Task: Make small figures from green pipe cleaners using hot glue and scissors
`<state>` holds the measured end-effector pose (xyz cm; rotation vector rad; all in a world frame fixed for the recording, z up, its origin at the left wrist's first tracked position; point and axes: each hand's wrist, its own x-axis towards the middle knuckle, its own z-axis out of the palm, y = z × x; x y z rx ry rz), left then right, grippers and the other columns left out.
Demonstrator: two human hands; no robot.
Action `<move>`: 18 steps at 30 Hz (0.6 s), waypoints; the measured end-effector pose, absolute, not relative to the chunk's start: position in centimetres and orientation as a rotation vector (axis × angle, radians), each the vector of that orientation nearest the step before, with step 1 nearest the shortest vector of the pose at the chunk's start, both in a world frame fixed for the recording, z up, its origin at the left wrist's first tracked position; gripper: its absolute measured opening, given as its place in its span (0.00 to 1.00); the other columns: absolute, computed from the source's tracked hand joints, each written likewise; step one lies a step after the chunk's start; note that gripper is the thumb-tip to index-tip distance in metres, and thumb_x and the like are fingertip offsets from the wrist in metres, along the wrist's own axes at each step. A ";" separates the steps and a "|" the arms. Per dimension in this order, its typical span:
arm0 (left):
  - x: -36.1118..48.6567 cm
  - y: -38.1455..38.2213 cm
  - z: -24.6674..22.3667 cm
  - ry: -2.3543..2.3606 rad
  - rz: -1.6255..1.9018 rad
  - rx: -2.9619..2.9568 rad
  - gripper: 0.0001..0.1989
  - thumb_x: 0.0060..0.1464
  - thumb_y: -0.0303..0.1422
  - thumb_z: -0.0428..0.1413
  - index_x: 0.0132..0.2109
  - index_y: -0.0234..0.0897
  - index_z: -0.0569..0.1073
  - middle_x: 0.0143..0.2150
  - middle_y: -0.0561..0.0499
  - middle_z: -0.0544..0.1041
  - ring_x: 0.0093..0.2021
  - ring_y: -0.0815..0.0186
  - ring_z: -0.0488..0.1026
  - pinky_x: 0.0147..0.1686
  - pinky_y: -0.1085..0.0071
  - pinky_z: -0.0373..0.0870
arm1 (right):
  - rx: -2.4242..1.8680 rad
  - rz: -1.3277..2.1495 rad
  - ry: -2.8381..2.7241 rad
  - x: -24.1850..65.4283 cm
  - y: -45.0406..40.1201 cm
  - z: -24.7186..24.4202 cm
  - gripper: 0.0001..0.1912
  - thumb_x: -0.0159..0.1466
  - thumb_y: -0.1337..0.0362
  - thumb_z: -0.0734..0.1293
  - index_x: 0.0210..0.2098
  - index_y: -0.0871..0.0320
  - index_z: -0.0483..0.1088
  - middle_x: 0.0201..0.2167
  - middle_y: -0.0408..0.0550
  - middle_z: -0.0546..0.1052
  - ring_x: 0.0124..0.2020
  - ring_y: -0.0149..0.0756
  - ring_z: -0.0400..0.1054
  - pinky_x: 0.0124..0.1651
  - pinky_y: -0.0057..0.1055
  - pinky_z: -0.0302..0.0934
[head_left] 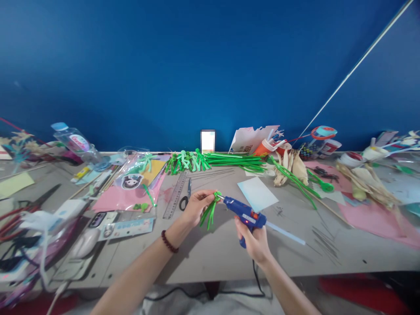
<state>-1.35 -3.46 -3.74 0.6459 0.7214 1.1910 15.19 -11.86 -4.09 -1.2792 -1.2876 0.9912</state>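
Two bare hands meet near the centre of the frame, above the desk [213, 262]. Just below centre, the left hand [197, 206] pinches a green fuzzy piece [207, 215], its strands hanging down. Right of it, the right hand [255, 241] grips a blue glue gun [241, 210], nozzle at the piece's top; contact is too small to tell. Green stems [236, 161] lie at upper centre, a ruler [175, 197] left of centre, white paper [258, 192] right.
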 end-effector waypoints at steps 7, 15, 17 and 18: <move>-1.2 -3.4 -3.9 0.723 1.203 0.642 0.13 0.29 0.31 0.70 0.27 0.34 0.77 0.29 0.49 0.80 0.28 0.65 0.77 0.35 0.70 0.74 | -1.277 1.006 -1.278 15.1 -11.9 -4.1 0.19 0.61 0.54 0.62 0.19 0.59 0.61 0.12 0.41 0.61 0.15 0.28 0.56 0.19 0.26 0.52; -1.4 -3.4 -4.1 0.729 1.212 0.655 0.12 0.31 0.31 0.69 0.27 0.34 0.78 0.29 0.49 0.80 0.30 0.65 0.77 0.36 0.71 0.73 | -1.222 0.965 -1.311 15.2 -11.8 -4.1 0.16 0.61 0.55 0.62 0.24 0.60 0.65 0.14 0.39 0.62 0.16 0.28 0.55 0.21 0.26 0.51; -1.4 -3.4 -4.0 0.734 1.212 0.658 0.12 0.30 0.31 0.69 0.28 0.34 0.78 0.29 0.49 0.80 0.29 0.66 0.77 0.35 0.72 0.73 | -1.227 0.957 -1.322 15.2 -11.9 -4.2 0.16 0.62 0.55 0.62 0.24 0.60 0.65 0.14 0.39 0.61 0.16 0.27 0.55 0.21 0.26 0.51; -1.4 -3.4 -4.0 0.736 1.213 0.660 0.13 0.30 0.31 0.69 0.28 0.34 0.78 0.29 0.49 0.80 0.29 0.66 0.77 0.35 0.73 0.73 | -1.230 0.952 -1.328 15.3 -11.9 -4.1 0.16 0.62 0.56 0.62 0.23 0.60 0.65 0.14 0.39 0.61 0.16 0.27 0.55 0.21 0.26 0.51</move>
